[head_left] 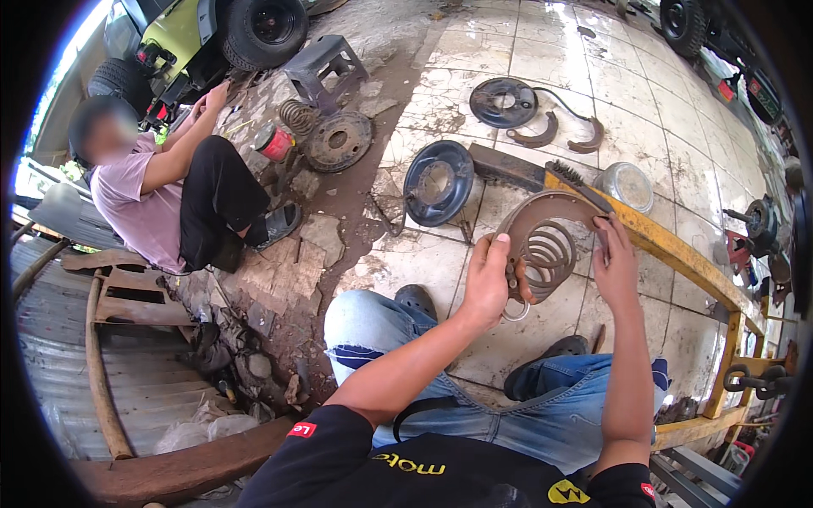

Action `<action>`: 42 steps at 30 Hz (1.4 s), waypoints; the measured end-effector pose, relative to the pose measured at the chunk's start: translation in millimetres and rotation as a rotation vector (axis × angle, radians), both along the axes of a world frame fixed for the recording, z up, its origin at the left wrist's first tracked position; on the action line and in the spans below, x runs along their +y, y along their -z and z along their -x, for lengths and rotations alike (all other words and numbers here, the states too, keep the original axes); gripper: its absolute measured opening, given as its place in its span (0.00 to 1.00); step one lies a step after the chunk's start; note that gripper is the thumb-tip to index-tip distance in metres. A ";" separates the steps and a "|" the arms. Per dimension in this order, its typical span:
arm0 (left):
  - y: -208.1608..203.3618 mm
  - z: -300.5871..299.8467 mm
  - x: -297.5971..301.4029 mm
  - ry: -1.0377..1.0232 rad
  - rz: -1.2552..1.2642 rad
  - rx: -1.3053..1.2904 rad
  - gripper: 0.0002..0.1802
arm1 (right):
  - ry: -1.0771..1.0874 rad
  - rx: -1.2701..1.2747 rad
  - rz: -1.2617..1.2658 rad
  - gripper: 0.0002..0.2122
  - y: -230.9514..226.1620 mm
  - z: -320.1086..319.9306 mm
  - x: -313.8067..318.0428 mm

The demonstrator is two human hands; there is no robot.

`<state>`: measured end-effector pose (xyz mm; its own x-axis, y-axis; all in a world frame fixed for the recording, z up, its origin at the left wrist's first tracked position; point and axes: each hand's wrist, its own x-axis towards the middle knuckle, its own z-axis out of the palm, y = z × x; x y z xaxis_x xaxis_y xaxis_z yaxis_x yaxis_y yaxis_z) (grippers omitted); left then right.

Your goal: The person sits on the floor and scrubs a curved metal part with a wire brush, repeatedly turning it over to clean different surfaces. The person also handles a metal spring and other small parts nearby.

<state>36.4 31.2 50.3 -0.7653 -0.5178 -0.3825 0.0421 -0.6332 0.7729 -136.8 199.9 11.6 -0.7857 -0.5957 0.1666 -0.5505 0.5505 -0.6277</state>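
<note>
I hold a rusty, curved brake shoe (552,206) in front of me, above the tiled floor. My left hand (489,288) is closed around its left end, thumb on top. Around the other end, the fingers of my right hand (616,261) are closed. A rusty coil spring (555,262) shows through the curve of the shoe; part of it is hidden by the shoe and my left fingers. Just beyond, a wire brush (569,174) lies on a yellow metal frame (669,241). A dark brake backing plate (438,184) leans to the left of the frame's dark end.
Farther out lie another backing plate (504,91) and two brake shoes (537,132). A round container (628,184) stands beside the frame. At left a person (161,182) sits near a rusty disc (339,140), a red can (273,142) and a grey stool (326,68).
</note>
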 end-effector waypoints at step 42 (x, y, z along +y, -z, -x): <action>-2.3 8.6 2.9 0.005 0.152 -0.111 0.19 | -0.134 0.322 0.243 0.17 -4.5 -29.4 -32.7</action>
